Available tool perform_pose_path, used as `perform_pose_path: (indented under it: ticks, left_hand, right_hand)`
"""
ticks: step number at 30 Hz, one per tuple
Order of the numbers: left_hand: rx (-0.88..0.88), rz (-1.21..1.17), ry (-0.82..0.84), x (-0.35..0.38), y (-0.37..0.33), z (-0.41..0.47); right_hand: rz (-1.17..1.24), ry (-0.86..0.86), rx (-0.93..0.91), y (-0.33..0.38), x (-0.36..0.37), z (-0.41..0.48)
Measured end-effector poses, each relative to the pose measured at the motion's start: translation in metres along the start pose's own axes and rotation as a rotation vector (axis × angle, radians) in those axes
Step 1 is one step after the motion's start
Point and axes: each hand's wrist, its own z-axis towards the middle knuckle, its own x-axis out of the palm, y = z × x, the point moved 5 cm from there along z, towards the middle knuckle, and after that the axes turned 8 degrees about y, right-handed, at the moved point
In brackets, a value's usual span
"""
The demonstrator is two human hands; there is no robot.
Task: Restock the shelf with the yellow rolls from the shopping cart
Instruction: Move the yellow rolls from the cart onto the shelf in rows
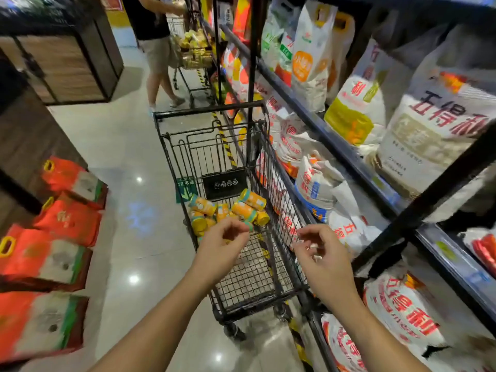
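Several yellow rolls (243,209) with teal ends lie in a loose heap at the far end of a black wire shopping cart (171,135). My left hand (221,248) hovers over the cart basket just short of the rolls, fingers curled and apart, holding nothing. My right hand (322,255) hangs over the cart's right rim beside the shelf (346,154), fingers loosely bent, also with nothing in it. The black metal shelf on the right carries large white flour bags.
Orange bags (67,218) are stacked on the floor at the left beside a wooden display. Ahead, another person (155,36) stands at a second cart (193,55) filled with goods. Tiled floor runs between the left stacks and my cart.
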Motion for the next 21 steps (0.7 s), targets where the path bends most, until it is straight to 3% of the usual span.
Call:
perform_pose_path:
  ticks: [11, 21]
  left_hand:
    - [-0.310, -0.011, -0.144, -0.042, 0.090, 0.085]
    - [-0.647, -0.024, -0.134, -0.013, 0.200, 0.196]
  right_hand:
    - [-0.007, 0.291, 0.228, -0.107, 0.082, 0.129]
    - [-0.262, 0.564, 0.452, -0.255, 0.149, 0.239]
